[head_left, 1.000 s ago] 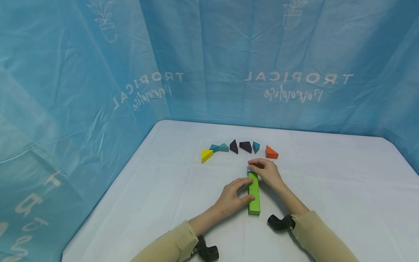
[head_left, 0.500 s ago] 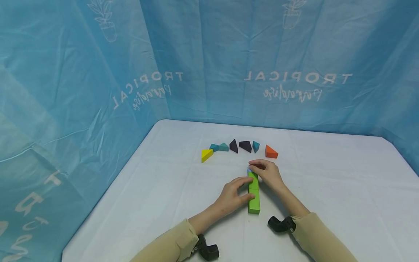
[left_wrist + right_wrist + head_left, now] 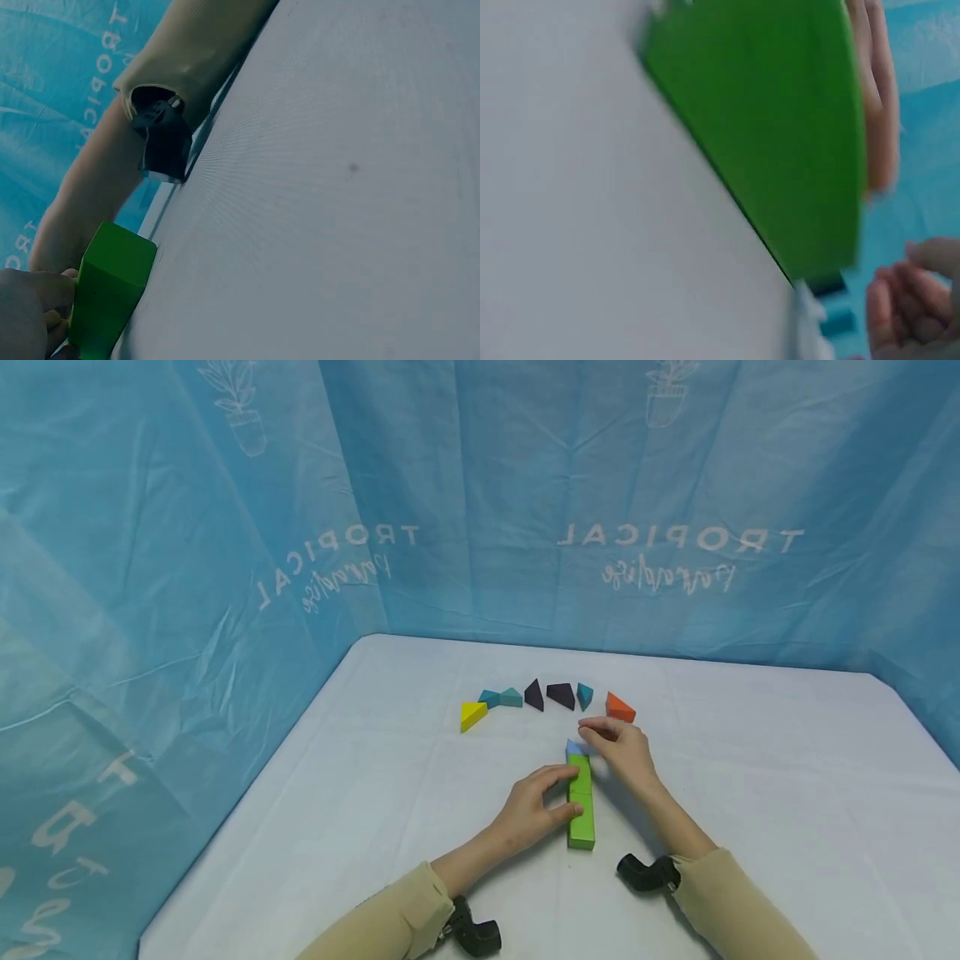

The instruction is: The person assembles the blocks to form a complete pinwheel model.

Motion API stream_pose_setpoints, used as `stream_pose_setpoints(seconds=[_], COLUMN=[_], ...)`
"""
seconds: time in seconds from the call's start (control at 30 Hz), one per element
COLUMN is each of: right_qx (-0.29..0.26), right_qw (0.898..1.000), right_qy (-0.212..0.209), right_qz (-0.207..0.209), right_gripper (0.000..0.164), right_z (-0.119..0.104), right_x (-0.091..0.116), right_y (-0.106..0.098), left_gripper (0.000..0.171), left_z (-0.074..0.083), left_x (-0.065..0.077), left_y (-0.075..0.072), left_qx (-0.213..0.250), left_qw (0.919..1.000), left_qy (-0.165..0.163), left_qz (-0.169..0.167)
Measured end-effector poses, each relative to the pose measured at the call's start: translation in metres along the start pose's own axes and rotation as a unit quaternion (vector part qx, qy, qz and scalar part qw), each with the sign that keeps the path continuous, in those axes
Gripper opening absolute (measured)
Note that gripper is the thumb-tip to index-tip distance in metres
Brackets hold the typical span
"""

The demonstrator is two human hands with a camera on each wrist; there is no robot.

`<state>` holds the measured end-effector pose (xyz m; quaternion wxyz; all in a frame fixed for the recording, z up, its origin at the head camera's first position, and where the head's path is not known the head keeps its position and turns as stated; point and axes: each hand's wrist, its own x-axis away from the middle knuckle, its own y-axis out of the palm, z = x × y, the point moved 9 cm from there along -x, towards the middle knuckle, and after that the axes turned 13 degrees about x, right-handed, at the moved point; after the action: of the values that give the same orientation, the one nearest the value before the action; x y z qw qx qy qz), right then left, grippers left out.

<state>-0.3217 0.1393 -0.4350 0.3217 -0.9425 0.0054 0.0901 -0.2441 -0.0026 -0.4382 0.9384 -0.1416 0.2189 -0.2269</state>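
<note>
Two green blocks lie end to end on the table, forming a straight bar. Against their far end sits a small light blue wedge block. My left hand touches the bar from the left, its thumb by the near block and its forefinger at the far one. In the left wrist view, fingertips meet the side of the green block. My right hand hovers just right of and beyond the light blue block, thumb and fingers loosely bent with nothing between them. Green fills much of the right wrist view.
Beyond the hands stand a yellow triangular block, two teal blocks side by side, two black blocks, another teal block and an orange block. Blue printed curtains border the white table.
My right hand has let go of the light blue block and moved slightly away and to the right, uncovering it. My left hand stays on the green blocks.
</note>
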Motion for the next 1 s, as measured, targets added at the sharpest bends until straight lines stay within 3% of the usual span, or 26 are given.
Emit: stream_pose_setpoints(seconds=[0.17, 0.27, 0.43, 0.67, 1.0], right_qx=[-0.026, -0.023, -0.009, 0.009, 0.032], right_qw=[0.997, 0.994, 0.995, 0.997, 0.998], right_qy=[0.004, 0.021, 0.042, 0.058, 0.036], right_qz=[0.076, 0.102, 0.087, 0.059, 0.028], right_gripper=[0.043, 0.042, 0.041, 0.038, 0.043], right_z=[0.01, 0.026, 0.046, 0.058, 0.06], right_x=[-0.018, -0.027, -0.038, -0.044, -0.047], right_y=[-0.041, -0.054, -0.058, -0.05, -0.036], left_gripper=[0.049, 0.05, 0.05, 0.05, 0.05], left_z=[0.0, 0.0, 0.001, 0.002, 0.002], left_x=[0.0, 0.001, 0.002, 0.002, 0.002], left_y=[-0.001, -0.001, 0.001, 0.002, 0.001], left_qx=[-0.004, -0.004, -0.004, -0.012, -0.011], left_qw=[1.0, 1.0, 1.0, 0.9999, 0.9999], left_qy=[-0.001, -0.003, -0.004, 0.008, 0.005], left_qz=[0.006, 0.005, 0.0, 0.001, 0.001])
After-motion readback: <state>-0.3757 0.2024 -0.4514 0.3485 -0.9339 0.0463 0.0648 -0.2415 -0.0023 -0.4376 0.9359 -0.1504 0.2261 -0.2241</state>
